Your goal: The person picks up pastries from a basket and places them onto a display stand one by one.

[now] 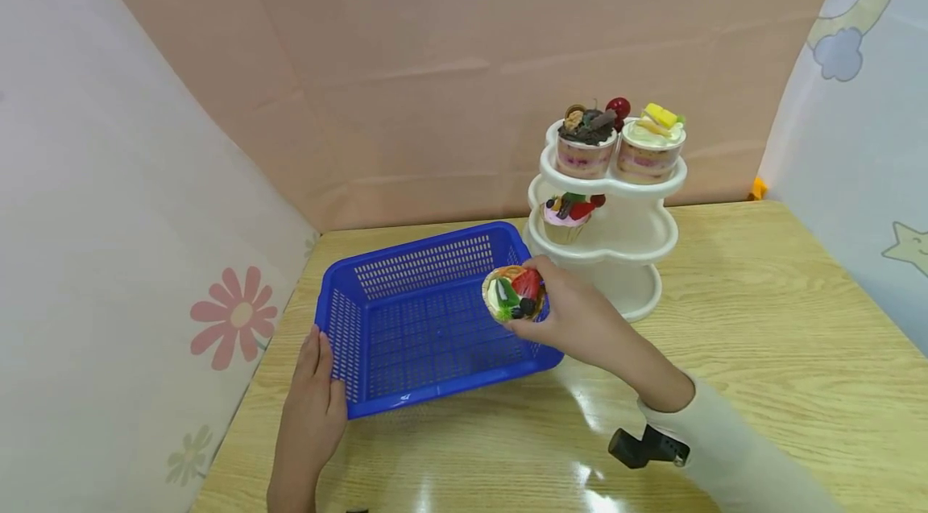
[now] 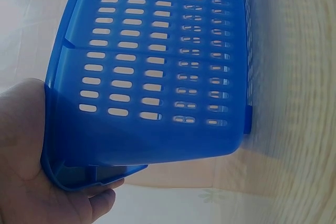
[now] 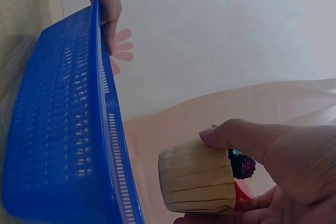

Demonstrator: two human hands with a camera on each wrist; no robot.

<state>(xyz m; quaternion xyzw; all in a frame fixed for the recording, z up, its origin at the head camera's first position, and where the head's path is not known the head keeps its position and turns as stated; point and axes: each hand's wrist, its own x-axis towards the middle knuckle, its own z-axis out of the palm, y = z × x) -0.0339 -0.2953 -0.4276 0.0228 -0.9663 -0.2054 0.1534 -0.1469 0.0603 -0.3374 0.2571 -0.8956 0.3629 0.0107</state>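
Note:
A blue plastic basket (image 1: 435, 392) with slotted walls is above the table's left half; nothing lies inside it. My left hand (image 1: 312, 408) grips its left rim, thumb and fingers on either side of the edge (image 2: 52, 177). Over the basket's right end, my right hand (image 1: 569, 312) holds a cupcake (image 1: 513, 293) topped with cream, strawberry, green fruit and dark berries. The right wrist view shows the cupcake's pleated tan wrapper (image 3: 197, 177) between thumb and fingers, apart from the basket. Whether the basket's base touches the table, I cannot tell.
Behind the right hand stands a white three-tier stand (image 1: 638, 235). Its top tier bears a chocolate dessert cup (image 1: 586, 144) and a yellow-topped one (image 1: 651, 146). A pink cupcake (image 1: 565, 219) sits on the middle tier. Wooden table (image 1: 768, 312) extends right; cloth walls surround it.

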